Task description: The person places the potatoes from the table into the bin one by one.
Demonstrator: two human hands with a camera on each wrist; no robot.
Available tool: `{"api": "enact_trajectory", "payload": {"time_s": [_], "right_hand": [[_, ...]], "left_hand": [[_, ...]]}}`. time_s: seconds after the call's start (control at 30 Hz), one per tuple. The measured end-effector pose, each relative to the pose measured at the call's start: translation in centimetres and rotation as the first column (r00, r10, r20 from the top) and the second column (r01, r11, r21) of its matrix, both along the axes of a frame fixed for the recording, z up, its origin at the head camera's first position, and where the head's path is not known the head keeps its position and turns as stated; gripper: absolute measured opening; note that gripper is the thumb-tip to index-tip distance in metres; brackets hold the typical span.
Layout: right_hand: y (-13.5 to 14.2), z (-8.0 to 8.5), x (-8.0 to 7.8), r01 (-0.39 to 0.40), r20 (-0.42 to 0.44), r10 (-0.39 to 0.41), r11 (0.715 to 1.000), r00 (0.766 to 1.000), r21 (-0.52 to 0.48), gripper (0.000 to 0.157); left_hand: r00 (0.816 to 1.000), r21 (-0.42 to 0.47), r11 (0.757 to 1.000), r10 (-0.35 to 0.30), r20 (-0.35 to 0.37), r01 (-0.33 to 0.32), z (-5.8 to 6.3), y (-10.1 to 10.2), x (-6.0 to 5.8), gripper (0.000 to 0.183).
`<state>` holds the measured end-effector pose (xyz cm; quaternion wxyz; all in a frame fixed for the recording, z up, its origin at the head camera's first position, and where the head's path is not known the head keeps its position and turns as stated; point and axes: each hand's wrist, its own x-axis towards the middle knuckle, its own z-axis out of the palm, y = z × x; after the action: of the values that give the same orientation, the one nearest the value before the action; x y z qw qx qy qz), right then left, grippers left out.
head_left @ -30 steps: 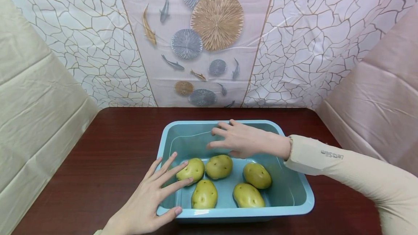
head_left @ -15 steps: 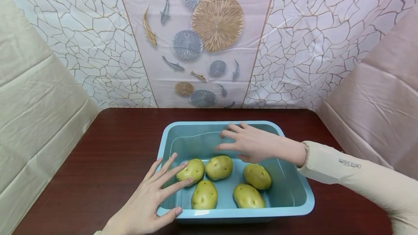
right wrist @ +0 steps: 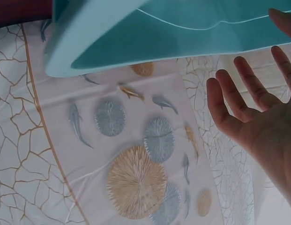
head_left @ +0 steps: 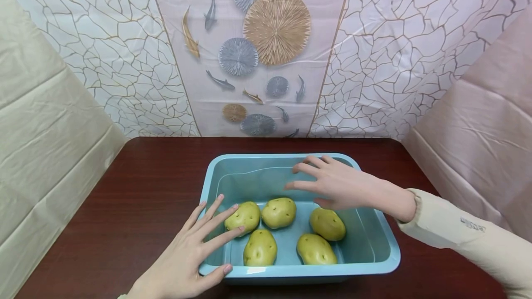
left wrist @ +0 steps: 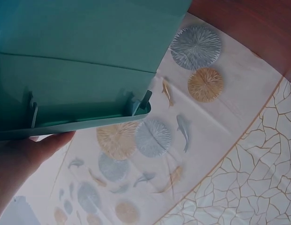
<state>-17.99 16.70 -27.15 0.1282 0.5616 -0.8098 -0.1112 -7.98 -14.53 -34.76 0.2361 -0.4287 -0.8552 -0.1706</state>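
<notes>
Several yellow-green potatoes lie apart or close together on the floor of a light blue plastic tub (head_left: 299, 270). My left hand (head_left: 183, 253) rests at the tub's front left corner with its fingers spread, the thumb on the rim. Its fingertips overlap the view of the left potato (head_left: 248, 214); whether they touch it I cannot tell. Over the right half of the tub hovers my right hand (head_left: 338, 183), fingers loosely bent and holding nothing. Below it are the back right potato (head_left: 328, 226) and the front right potato (head_left: 316, 249). In the right wrist view its palm (right wrist: 272, 126) shows bare.
The tub stands on a dark red-brown table (head_left: 158, 188). Behind it hangs a patterned cloth (head_left: 274, 82) with fish and round motifs. Pale cloth (head_left: 45, 119) forms the left side, and pinkish cloth (head_left: 478, 119) the right.
My right hand has drifted to the right and slightly down over the tub, its fingers staying loosely bent. The left hand, the tub and the potatoes have stayed put.
</notes>
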Motion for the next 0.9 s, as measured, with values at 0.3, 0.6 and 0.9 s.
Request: {"api": "enact_trajectory", "payload": {"time_s": [0.3,0.6,0.9], "right_hand": [[1.5,-0.5,0.8,0.006,0.012,-0.005,0.998,1.0,-0.066,0.06],[2.6,-1.0,1.0,0.043,0.046,-0.038,0.992,0.998,-0.122,0.059],[3.8,-1.5,1.2,0.078,0.05,-0.07,0.982,0.996,-0.172,0.062]], "left_hand": [[1.0,-0.003,1.0,0.004,0.009,-0.004,0.1,-0.1,0.2,0.049],[1.0,0.006,1.0,0.023,-0.003,-0.023,0.4,-0.6,0.2,0.044],[0.999,0.035,0.998,0.046,-0.019,-0.045,0.7,-1.3,-0.1,0.044]]}}
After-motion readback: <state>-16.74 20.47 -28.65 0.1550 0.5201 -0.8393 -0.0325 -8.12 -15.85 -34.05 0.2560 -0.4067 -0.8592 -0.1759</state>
